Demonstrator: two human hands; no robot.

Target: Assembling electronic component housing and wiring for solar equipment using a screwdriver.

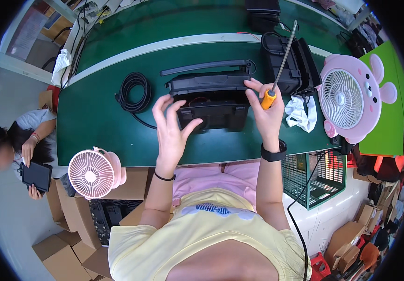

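Holding a long steel-shafted screwdriver with an orange handle (277, 70) in your right hand (268, 114), fingers clamped round the grip, you have its shaft pointing up and away toward the far side of the green bench (99, 126), tip well clear of the work. Your left hand (170, 131) is spread open, fingers apart, its thumb just touching the front left of the black plastic box-shaped unit (213, 100), which lies straight ahead between both hands with its long axis running left to right. The right hand's fingertips rest on the unit's upper right corner, so it sits nearer the top edge than the left.
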